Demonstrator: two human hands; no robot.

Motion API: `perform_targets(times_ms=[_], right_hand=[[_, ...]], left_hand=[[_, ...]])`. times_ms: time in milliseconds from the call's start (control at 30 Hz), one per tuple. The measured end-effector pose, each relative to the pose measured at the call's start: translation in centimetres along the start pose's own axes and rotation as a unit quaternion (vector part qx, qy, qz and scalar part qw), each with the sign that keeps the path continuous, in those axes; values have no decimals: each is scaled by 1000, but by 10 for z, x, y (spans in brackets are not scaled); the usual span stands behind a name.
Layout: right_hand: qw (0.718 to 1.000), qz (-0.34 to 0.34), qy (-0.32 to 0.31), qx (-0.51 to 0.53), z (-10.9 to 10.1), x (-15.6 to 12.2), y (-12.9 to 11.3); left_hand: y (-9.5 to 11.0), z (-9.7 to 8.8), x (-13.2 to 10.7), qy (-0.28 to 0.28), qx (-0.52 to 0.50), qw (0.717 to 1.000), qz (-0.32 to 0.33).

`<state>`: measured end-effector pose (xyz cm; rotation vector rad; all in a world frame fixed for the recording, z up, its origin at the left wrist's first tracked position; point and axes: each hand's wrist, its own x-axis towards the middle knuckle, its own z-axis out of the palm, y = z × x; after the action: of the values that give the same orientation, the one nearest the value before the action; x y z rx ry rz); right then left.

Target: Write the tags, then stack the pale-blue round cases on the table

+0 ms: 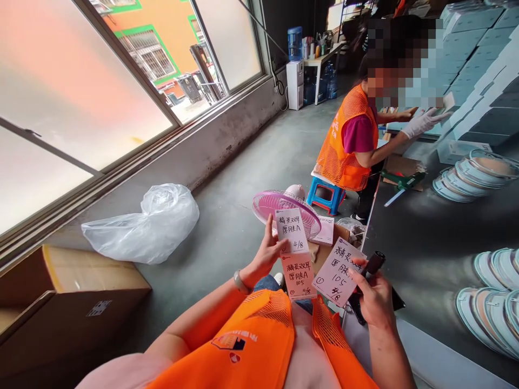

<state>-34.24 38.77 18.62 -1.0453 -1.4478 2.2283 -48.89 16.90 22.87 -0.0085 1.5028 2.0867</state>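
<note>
My left hand (270, 251) pinches a white card (292, 220) with black handwriting, thumb on its face. A second handwritten card (299, 278), pinker, hangs directly below it; its upper edge meets the first card. In my right hand (373, 297) is a third handwritten card (335, 265), tilted, with the thumb pressed on its right side. A black cylinder (375, 263) sticks up behind that thumb, and darker black parts show around the fingers; whether the hand grips them I cannot tell.
A pink fan (265, 202) stands just ahead. Beyond it, a person in an orange vest (344, 140) sits on a blue stool (324, 195). Stacked round discs (482, 308) lie on the dark table (417, 243) at right. A plastic bag (150, 227) and cardboard box (81, 313) are at left.
</note>
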Motion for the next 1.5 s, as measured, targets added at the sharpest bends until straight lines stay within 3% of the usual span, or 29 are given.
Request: perform_targets(times_ms=[167, 400, 633, 767, 967, 1200, 1500], right_hand=[[1000, -13, -15, -3, 8, -2, -5], [999, -44, -21, 19, 24, -7, -23], [987, -138, 83, 28, 16, 5, -35], [986, -120, 115, 24, 12, 6, -42], [990, -81, 114, 18, 9, 6, -36], [991, -63, 101, 57, 14, 3, -32], [992, -68, 81, 63, 20, -2, -31]], left_hand=[[-8, 7, 2, -71, 49, 996, 32], [-4, 15, -1, -67, 3, 997, -28], [1, 15, 2, -82, 0, 995, -53], [0, 14, 3, -93, -1, 994, -55], [1, 21, 4, -95, -13, 993, -66], [-3, 29, 3, -50, -7, 998, -24], [-16, 39, 7, -129, 34, 990, 34]])
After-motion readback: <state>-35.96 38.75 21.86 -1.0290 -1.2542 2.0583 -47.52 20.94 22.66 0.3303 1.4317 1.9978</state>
